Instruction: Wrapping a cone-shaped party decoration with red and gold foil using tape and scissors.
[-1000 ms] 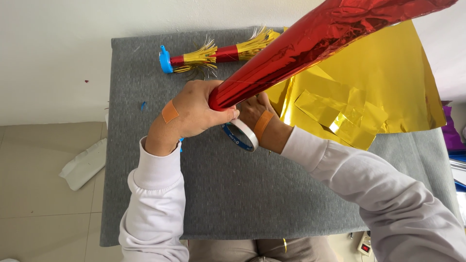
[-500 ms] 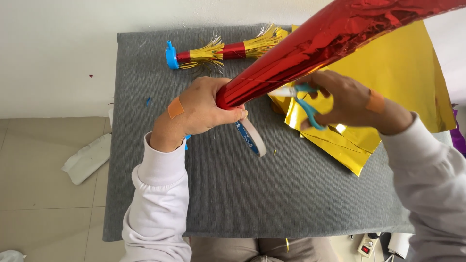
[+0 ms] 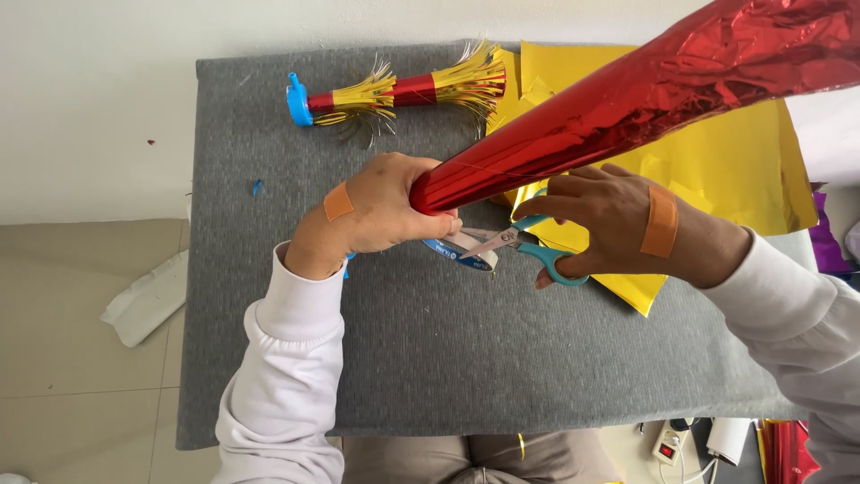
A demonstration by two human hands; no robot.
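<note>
The left hand [image 3: 381,206] is gripping the narrow end of the red foil cone [image 3: 627,99], whose long axis is running toward two o'clock, tip pointing to eight o'clock. The right hand [image 3: 609,224], palm down, is closing around blue-handled scissors [image 3: 528,246], having carried them from the gold foil [image 3: 717,161] toward the tape roll [image 3: 461,251] on the grey table [image 3: 448,358].

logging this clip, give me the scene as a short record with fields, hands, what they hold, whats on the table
left hand: grips narrow end of red foil cone
right hand: holds blue-handled scissors, blades pointing at tape roll
tape roll: under cone tip, beside left hand
surface: grey table
behind: gold foil sheets; small fringed red and gold horn with blue mouthpiece
both hands: an adhesive bandage on the back
</note>
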